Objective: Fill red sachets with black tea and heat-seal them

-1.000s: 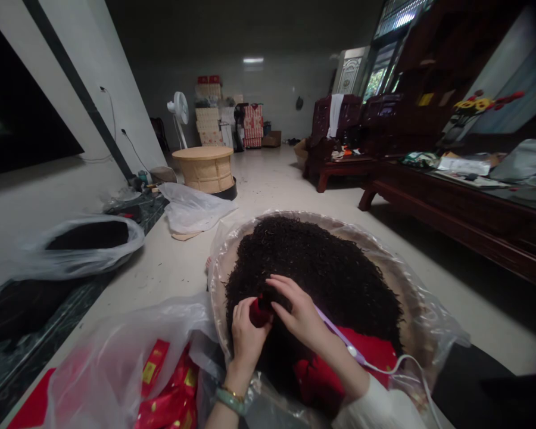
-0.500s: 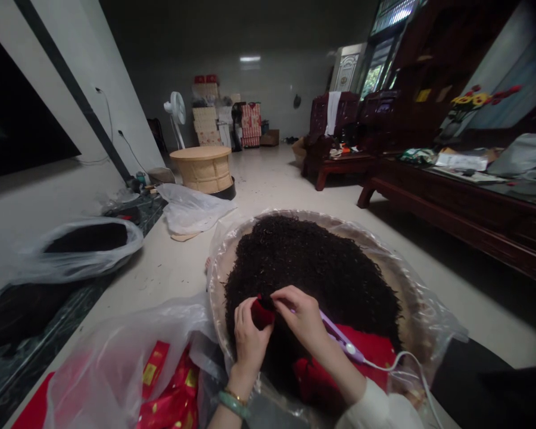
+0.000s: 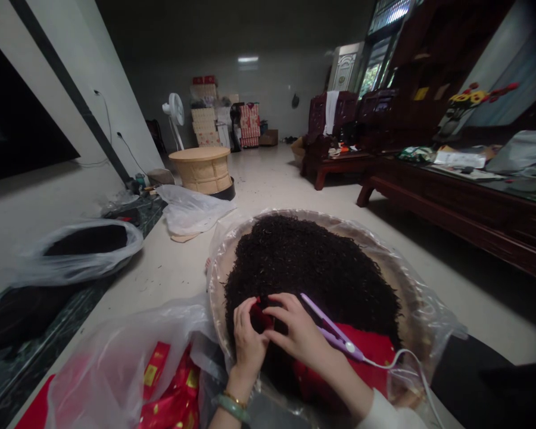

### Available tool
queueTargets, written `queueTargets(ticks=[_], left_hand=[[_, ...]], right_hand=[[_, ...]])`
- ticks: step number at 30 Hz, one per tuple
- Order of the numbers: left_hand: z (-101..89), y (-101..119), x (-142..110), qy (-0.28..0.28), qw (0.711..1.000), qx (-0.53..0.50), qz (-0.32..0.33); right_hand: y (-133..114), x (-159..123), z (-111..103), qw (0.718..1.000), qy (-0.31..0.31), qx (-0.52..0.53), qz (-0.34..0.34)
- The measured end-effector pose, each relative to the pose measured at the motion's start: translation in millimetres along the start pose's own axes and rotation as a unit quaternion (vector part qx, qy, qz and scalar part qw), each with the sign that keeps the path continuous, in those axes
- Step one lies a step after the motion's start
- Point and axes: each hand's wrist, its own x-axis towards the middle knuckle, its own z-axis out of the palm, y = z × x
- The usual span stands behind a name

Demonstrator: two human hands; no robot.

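A heap of dark loose tea leaves (image 3: 312, 262) fills a round tray lined with clear plastic (image 3: 411, 280) in front of me. My left hand (image 3: 246, 342) and my right hand (image 3: 297, 330) are both closed on a small red packet (image 3: 261, 319) at the heap's near edge. A purple hand sealer (image 3: 333, 330) with a white cord lies just right of my right hand, over red packaging (image 3: 370, 351). A green bangle is on my left wrist.
A clear bag of red and gold packets (image 3: 161, 387) lies at lower left. Another plastic-lined bag of dark leaves (image 3: 84, 247) sits by the left wall. A round wooden drum (image 3: 203, 170), a white fan (image 3: 175, 113), stacked boxes and dark wooden furniture (image 3: 464, 202) stand further off.
My right hand has shifted slightly downward over the red packet, and the purple sealer now shows more fully beside it. Both hands stay at the packet.
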Motion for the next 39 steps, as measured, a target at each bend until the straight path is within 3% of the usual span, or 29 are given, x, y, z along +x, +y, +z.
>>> queueTargets(ticks=[4, 8, 10, 14, 17, 20, 23, 28, 32, 36, 39], left_hand=[[0.9, 2.8, 1.9, -0.004, 0.999, -0.027, -0.019], [1.2, 2.5, 5.1, -0.026, 0.976, -0.137, -0.165], [-1.1, 2.5, 8.5, -0.043, 0.931, -0.256, -0.257], [-12.1, 7.1, 18.6, -0.083, 0.786, -0.479, -0.382], [-19.6, 12.9, 24.2, -0.111, 0.681, -0.555, -0.465], [-20.9, 17.3, 24.2, -0.143, 0.621, -0.567, -0.522], [-19.5, 19.2, 20.1, -0.143, 0.629, -0.563, -0.516], [-25.6, 14.7, 14.6, -0.185, 0.692, -0.609, -0.340], [-34.0, 4.6, 13.1, -0.254, 0.701, -0.613, -0.262], [-35.4, -4.6, 10.1, -0.270, 0.707, -0.611, -0.232], [-33.8, -9.6, 7.4, -0.224, 0.716, -0.607, -0.263]], right_hand=[[2.9, 1.7, -0.4, 0.998, 0.057, 0.034, 0.017], [16.4, 4.3, -7.9, 0.986, 0.154, 0.045, 0.049], [24.6, 4.3, -10.3, 0.981, 0.180, 0.045, 0.061], [37.1, 1.2, -5.3, 0.983, 0.144, 0.096, 0.063], [39.8, -0.8, 0.7, 0.987, 0.119, 0.093, 0.048], [35.2, -0.1, 0.2, 0.992, 0.110, 0.044, 0.033], [22.7, 1.8, -7.7, 0.995, 0.098, 0.015, 0.003], [-8.8, -2.2, -22.3, 0.986, 0.073, -0.030, -0.143], [-30.3, -11.8, -27.3, 0.965, 0.103, -0.089, -0.224], [-34.4, -17.7, -28.4, 0.967, 0.079, -0.087, -0.226], [-19.8, -18.6, -24.0, 0.983, 0.090, -0.053, -0.148]])
